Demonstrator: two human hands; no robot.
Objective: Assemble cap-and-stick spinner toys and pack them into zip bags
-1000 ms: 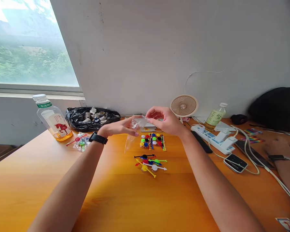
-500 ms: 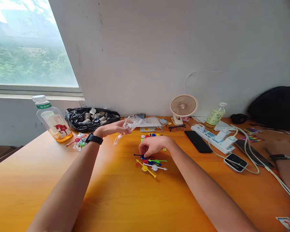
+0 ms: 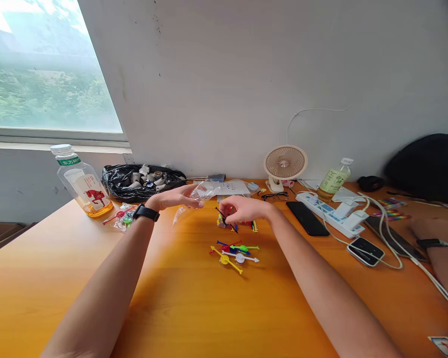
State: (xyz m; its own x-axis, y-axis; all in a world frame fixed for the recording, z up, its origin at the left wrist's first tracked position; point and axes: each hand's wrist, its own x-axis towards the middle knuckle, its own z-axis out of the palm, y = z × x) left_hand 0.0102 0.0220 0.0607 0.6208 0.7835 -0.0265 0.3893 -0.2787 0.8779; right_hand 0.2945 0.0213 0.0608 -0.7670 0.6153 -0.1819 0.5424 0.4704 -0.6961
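On my feed, the coloured arrow spinners (image 3: 240,258) lie heaped on the surface (image 3: 194,308). Between ten and eleven o'clock from them, my left hand (image 3: 179,197) grasps a clear plastic bag (image 3: 208,190); at twelve, my right hand (image 3: 244,209) pinches a black arrow (image 3: 221,215) near more coloured pieces (image 3: 254,226). A black phone (image 3: 307,219) rests at two o'clock.

Left hand (image 3: 178,197) holds clear bag (image 3: 208,190); right hand (image 3: 245,209) pinches black arrow (image 3: 221,214).
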